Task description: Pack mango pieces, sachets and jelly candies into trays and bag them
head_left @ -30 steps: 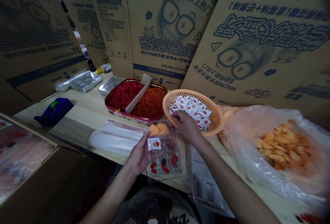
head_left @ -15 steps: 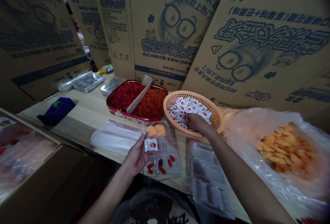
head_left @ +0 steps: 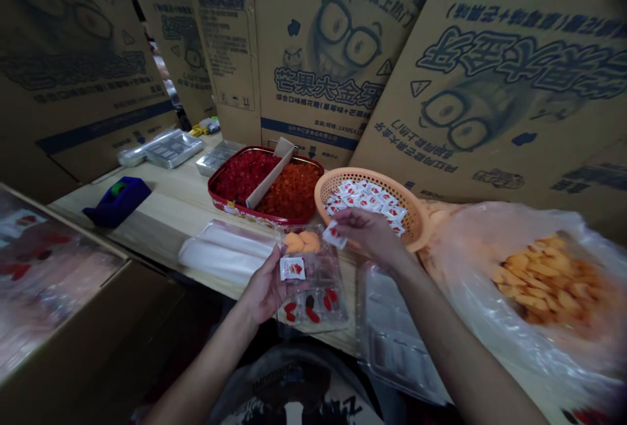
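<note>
My left hand [head_left: 267,288] grips the left side of a clear plastic tray [head_left: 323,271] divided into compartments. Orange candy pieces [head_left: 302,241] fill its top compartment, and a white packet with a red print [head_left: 292,268] lies just below them at the left. Red and dark pieces [head_left: 310,308] sit in the lower compartments. Between the fingertips of my right hand [head_left: 365,232], a second small white packet [head_left: 335,234] is pinched over the tray's upper right corner. Behind that hand stands an orange perforated basket [head_left: 420,216] with many such packets.
A red tin [head_left: 215,198] holds red and orange pieces split by a card divider. Right lies a plastic bag [head_left: 465,242] of orange pieces; nearer, another clear tray [head_left: 396,333]. Left are clear film [head_left: 225,252], a blue tape dispenser [head_left: 117,202] and an open carton [head_left: 93,311]. Cardboard boxes [head_left: 313,105] stand behind.
My right hand has come out of the basket with a packet and moved left and toward the tray. My left hand still holds the tray. The view has shifted slightly.
</note>
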